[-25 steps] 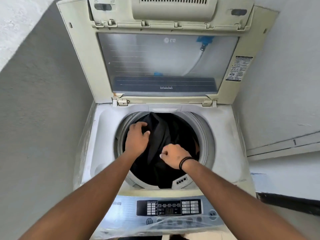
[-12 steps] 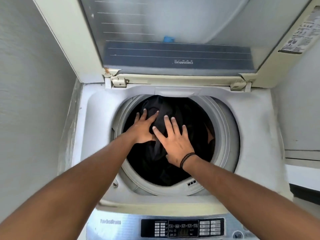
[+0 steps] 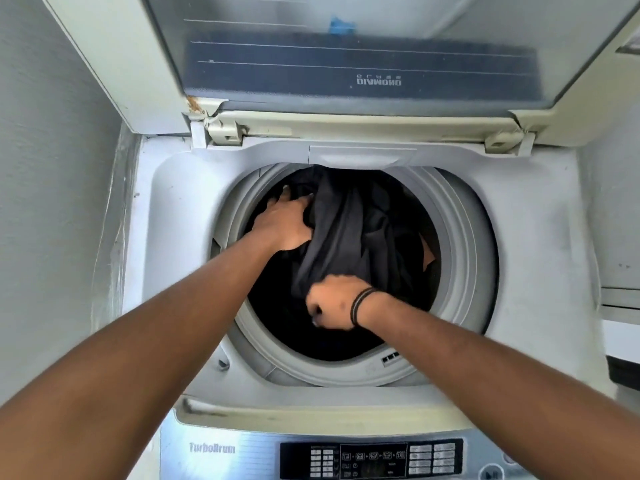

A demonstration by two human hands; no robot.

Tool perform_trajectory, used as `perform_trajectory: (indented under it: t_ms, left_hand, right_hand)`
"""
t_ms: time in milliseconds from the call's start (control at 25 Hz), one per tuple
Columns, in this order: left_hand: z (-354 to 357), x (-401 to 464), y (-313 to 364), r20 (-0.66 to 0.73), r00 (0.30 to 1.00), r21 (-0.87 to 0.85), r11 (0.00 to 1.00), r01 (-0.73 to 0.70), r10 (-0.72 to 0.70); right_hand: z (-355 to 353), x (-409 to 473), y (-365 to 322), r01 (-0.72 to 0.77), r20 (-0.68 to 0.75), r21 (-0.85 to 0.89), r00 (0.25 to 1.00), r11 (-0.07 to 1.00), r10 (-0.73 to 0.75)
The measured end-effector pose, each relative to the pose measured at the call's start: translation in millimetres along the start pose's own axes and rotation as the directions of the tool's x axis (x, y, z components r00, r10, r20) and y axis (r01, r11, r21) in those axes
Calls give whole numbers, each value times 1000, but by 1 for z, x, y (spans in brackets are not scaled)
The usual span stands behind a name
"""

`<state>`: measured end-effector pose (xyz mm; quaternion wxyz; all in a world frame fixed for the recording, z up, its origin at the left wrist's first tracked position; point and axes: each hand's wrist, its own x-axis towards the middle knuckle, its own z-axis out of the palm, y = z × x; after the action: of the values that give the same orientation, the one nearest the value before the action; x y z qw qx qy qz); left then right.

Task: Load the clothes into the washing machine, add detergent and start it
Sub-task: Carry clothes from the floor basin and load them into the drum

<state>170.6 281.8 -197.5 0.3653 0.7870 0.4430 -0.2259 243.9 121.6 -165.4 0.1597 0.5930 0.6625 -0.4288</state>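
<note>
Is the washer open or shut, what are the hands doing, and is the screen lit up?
Lid: open, tipped up at the back.
Drum: holding dark clothes.
Left hand: pressing into the clothes.
Right hand: gripping a fold of them.
Screen: too blurry to tell if lit.

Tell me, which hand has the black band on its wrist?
The right hand, gripping the dark cloth at the drum's near side. The left hand, farther in, has a bare wrist.

"TurboDrum" reads along the silver control panel [image 3: 346,455] of the washing machine [image 3: 173,237]; "DIAMOND" sits upside down on the raised lid [image 3: 379,80]. The panel's button labels are too small to read.
</note>
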Motion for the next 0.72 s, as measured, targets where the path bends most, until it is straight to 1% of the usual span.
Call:
perform_trajectory:
  t_ms: [40,80,120,160,200,240,280,320,360,400,440,480,520,560,600,640,680,720]
  left_hand:
    - [-1,-4,-1,-23,1000,-53,998,-21,20]
    - [-1,-9,-2,-83,995,-128,990,-60,50]
    - [-1,-15,-2,-176,980,-195,972,-127,93]
    - [0,-21,-1,-291,944,-216,951,-224,156]
    - [1,-26,2,-379,893,-165,932,-323,242]
    - [3,-30,6,-407,850,-80,914,-398,334]
    - [5,-31,8,-387,827,3,897,-442,409]
    - [7,-31,8,-330,834,59,891,-449,442]
    - [9,-29,7,-252,867,92,903,-421,430]
    - [10,-28,4,-158,913,106,925,-364,377]
    - [13,-25,0,-52,950,112,947,-301,308]
    - [17,-23,-2,50,969,141,958,-248,244]
    - [21,-21,-3,126,972,197,955,-222,199]
    - [27,-20,-4,174,969,261,940,-219,177]
    - [30,-19,-3,201,966,312,924,-221,163]
    - [32,-19,-2,208,966,340,915,-218,153]
    - [31,-22,-1,195,970,346,915,-208,146]
    - [29,-26,0,163,976,336,922,-193,144]
  right_hand:
    - [-8,0,4,5,-197,37,980,999,2]
    - [-13,-1,10,17,-378,42,926,999,0]
    - [-14,0,18,23,-495,-3,868,1000,-22]
    - [-12,4,28,-15,-519,-87,854,996,-32]
    - [-13,8,41,-84,-451,-164,892,983,1]
    - [-13,14,55,-157,-368,-182,926,971,81]
    - [-13,18,68,-242,-286,-142,938,960,195]
    - [-16,21,81,-350,-214,-46,919,936,333]
    - [-22,22,91,-462,-161,98,867,882,472]
    - [-28,21,95,-547,-136,228,802,806,582]
    - [-32,18,92,-581,-161,285,755,762,635]
    - [-33,13,83,-572,-252,261,737,778,627]
    - [-29,9,72,-525,-383,196,736,828,558]
    - [-21,3,60,-438,-463,122,769,890,442]
    - [-10,-3,49,-330,-437,55,841,942,320]
    - [-1,-9,42,-246,-323,24,915,969,240]
    - [8,-14,39,-215,-175,11,961,977,213]
    - [16,-19,40,-223,-72,4,972,975,223]
